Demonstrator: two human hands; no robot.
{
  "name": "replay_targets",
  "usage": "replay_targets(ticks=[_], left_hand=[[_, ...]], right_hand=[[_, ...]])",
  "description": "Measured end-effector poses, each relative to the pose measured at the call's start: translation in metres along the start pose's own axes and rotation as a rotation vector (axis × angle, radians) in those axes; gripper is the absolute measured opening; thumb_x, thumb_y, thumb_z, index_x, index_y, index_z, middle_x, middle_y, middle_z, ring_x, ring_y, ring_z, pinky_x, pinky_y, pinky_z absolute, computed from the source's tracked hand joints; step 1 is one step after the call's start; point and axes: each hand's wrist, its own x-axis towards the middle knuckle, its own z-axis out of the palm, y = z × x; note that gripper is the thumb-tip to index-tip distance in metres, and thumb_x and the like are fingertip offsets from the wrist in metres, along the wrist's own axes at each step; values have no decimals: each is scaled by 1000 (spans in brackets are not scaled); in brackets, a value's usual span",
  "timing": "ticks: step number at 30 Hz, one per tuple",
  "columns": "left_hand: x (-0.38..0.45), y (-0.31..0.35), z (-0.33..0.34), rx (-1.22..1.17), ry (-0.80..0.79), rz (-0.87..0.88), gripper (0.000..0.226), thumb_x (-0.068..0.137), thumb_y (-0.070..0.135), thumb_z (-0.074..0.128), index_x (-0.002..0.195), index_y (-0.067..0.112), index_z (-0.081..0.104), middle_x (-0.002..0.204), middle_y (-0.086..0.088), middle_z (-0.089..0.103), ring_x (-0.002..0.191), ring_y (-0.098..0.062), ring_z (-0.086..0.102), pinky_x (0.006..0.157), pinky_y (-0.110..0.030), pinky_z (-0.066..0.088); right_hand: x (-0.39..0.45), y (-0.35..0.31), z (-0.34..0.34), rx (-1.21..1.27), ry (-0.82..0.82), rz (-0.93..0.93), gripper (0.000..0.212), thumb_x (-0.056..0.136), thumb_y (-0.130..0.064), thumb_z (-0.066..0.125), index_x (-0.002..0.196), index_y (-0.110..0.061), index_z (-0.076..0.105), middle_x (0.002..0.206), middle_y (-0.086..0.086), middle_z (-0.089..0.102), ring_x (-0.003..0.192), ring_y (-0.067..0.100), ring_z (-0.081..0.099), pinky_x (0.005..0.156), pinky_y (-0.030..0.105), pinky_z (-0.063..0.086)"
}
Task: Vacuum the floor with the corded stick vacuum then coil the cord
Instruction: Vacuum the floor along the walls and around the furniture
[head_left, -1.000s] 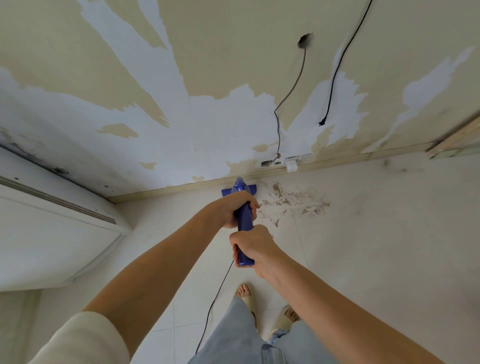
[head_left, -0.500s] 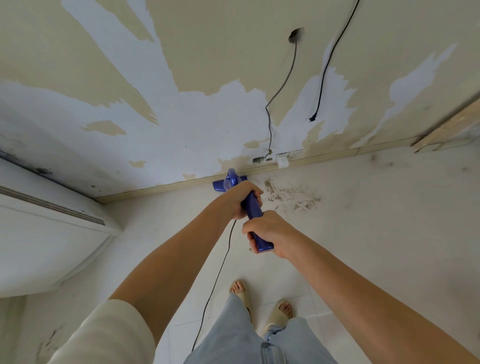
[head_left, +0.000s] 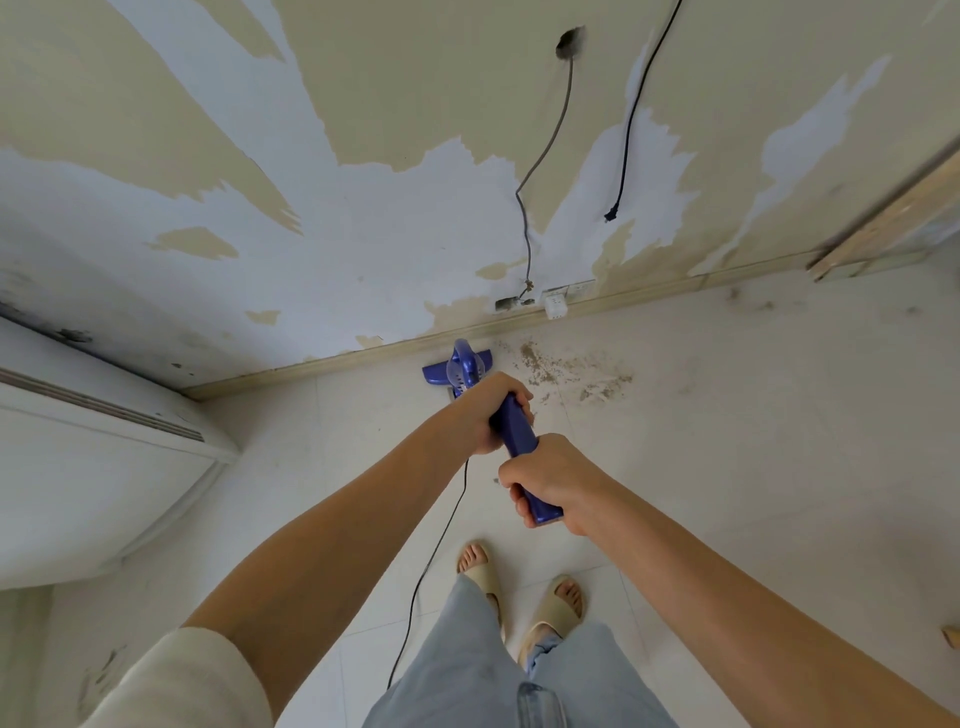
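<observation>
At frame centre, the left hand (head_left: 488, 410) and right hand (head_left: 550, 480) both grip the vacuum (head_left: 511, 431) handle for steering control, its head against the baseboard (head_left: 649, 293) beside debris (head_left: 571, 366), cord (head_left: 431, 566) trailing clear.

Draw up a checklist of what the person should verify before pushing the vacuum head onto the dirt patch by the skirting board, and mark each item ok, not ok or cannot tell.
1. Both hands grip the handle: left hand higher on the blue stick vacuum, right hand at its end. Ok.
2. Vacuum head flat on the floor: cannot tell.
3. Head lined up with the dirt patch: not ok; the dirt lies to its right.
4. Power cord clear of the feet: ok; it trails left of the sandals.
5. Vacuum plugged in and running: cannot tell.
</observation>
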Motion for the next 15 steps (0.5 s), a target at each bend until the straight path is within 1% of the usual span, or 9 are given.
replay_targets(ticks=[6, 9, 11, 13, 15], left_hand=[[-4, 5, 0, 9, -1, 7, 21, 86, -5, 47, 72, 11, 44, 46, -1, 43, 41, -11, 41, 43, -20, 42], [1, 10, -3, 15, 18, 18, 20, 85, -5, 47, 74, 11, 44, 46, -1, 42, 43, -10, 41, 51, -19, 40], [4, 11, -5, 20, 31, 21, 17, 86, -4, 48, 77, 10, 45, 46, -1, 42, 42, -10, 40, 52, -19, 39], [8, 14, -8, 20, 33, 25, 16, 86, -3, 49, 77, 10, 46, 47, 0, 42, 41, -9, 41, 51, -18, 40], [10, 19, -10, 16, 25, 25, 19, 86, -3, 50, 74, 10, 45, 47, 0, 42, 42, -9, 41, 48, -18, 41]], right_hand=[[-1, -5, 1, 10, 0, -8, 10, 79, 7, 51, 84, -1, 53, 56, 8, 50, 42, 15, 45, 39, 21, 42], [6, -9, 6, 21, 15, -4, 11, 79, 7, 50, 80, -3, 51, 56, 8, 50, 42, 14, 45, 39, 21, 41], [10, -10, 9, 29, 15, 10, 13, 79, 8, 49, 78, -4, 50, 56, 8, 50, 42, 14, 44, 39, 21, 41], [14, -12, 12, 28, 7, 15, 12, 79, 8, 49, 79, -4, 50, 57, 8, 50, 43, 14, 45, 40, 22, 41], [17, -17, 12, 21, -1, 7, 11, 80, 7, 50, 84, -3, 52, 58, 8, 51, 43, 14, 47, 39, 21, 43]])
